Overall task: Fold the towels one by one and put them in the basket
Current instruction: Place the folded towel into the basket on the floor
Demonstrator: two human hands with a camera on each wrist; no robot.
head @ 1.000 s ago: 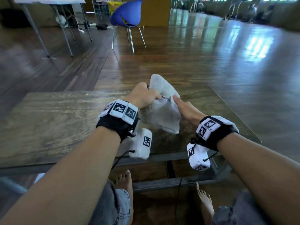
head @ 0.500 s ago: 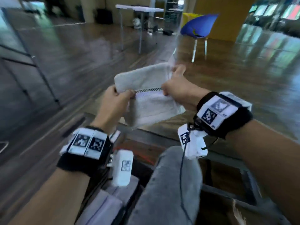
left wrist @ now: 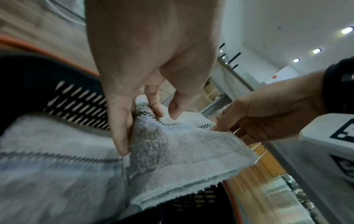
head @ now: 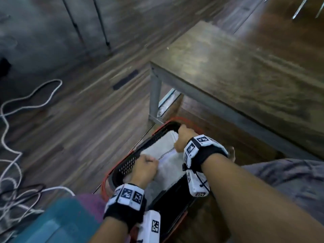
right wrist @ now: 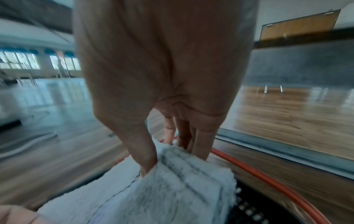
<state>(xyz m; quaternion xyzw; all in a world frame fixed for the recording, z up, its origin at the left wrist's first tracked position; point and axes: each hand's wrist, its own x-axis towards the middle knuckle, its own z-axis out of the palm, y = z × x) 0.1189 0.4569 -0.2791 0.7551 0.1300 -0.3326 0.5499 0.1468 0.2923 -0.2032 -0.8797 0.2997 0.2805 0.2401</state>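
A folded white towel [head: 162,149] with a dark checked stripe hangs stretched between my hands, low inside the black basket [head: 130,163] with its orange rim. My left hand [head: 146,164] pinches the near corner between thumb and fingers [left wrist: 153,106]. My right hand [head: 183,137] pinches the far corner, thumb on top [right wrist: 147,159]. In the left wrist view the held towel [left wrist: 182,151] sits over another towel [left wrist: 47,151] lying in the basket [left wrist: 76,103]. The right wrist view shows the towel's stacked layers [right wrist: 182,181] by the orange rim [right wrist: 268,181].
The basket stands on the wooden floor beside the low wooden table [head: 236,76], close to its metal leg [head: 154,97]. White and black cables [head: 10,120] trail over the floor at the left. A teal and purple object [head: 57,221] lies bottom left. My leg [head: 289,176] is at right.
Both hands lifted the folded towel off the table, swung it left and lowered it into the basket. My view turned from the table down to the floor.
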